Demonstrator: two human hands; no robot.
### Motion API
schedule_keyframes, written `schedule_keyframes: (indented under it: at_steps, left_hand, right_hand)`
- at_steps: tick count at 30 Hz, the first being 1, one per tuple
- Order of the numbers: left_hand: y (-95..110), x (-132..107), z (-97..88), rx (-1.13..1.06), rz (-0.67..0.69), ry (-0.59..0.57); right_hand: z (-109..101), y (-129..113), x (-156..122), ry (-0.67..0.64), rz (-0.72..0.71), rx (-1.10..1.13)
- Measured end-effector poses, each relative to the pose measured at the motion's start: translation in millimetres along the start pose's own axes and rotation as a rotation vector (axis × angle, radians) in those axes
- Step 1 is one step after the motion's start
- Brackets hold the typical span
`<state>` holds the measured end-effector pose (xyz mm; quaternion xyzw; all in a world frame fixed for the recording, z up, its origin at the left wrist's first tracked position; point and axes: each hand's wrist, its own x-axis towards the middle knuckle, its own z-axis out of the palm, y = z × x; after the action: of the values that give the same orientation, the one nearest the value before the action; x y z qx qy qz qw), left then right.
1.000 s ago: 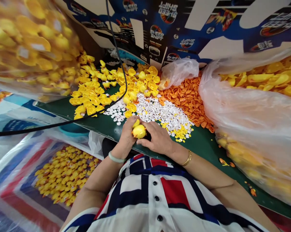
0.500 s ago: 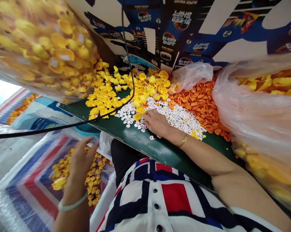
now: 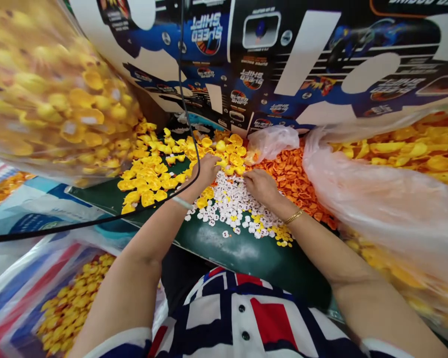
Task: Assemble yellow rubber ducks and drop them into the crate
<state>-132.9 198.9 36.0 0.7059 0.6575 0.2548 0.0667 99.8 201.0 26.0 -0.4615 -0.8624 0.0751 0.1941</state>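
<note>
1. Dark green surface [image 3: 246,253] runs across in front of me, backed by a wall of printed cardboard boxes [image 3: 283,59] in blue, black and white.
2. My left hand [image 3: 206,169] reaches to the far side, its fingers [image 3: 213,160] curled down into the yellow shells [image 3: 149,171]. The tips are buried among them, so I cannot tell whether they have closed on one.
3. My right hand [image 3: 261,186] lies palm down, its fingers [image 3: 249,178] slack and half open. The tips rest on the white pieces [image 3: 231,204], right where these meet the orange pieces [image 3: 294,169]. I see nothing gripped.
4. I count four loose heaps: yellow shells at the far left, white pieces in the middle, orange pieces to the right, and a little scatter of small yellow bits [image 3: 279,233] near my right wrist. The pieces in each are too many to count.
5. One pale bangle [image 3: 182,202] sits on my left wrist and one gold bracelet [image 3: 294,217] on my right.
6. Two big clear bags of yellow parts crowd the surface, a left bag [image 3: 52,99] and a right bag [image 3: 388,189]. One small crumpled bag [image 3: 274,139] sits behind the orange heap.
7. One black cable [image 3: 186,124] hangs across the view and crosses over my left forearm.
8. Down at my left, a floor bag [image 3: 71,298] holds more yellow ducks.
</note>
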Motion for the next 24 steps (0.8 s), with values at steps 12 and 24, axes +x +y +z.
schedule_keyframes:
  at_steps: [12,24]
  left_hand:
    - [1.8,55.7,21.1,0.068,0.037,-0.135]
    - [-23.0,3.3,1.7,-0.576,-0.143,0.194]
  right_hand:
    - [-12.8,39.2,-59.7,-0.032,-0.117,0.184]
    - [5.5,-1.6,14.0,-0.119,-0.165,-0.136]
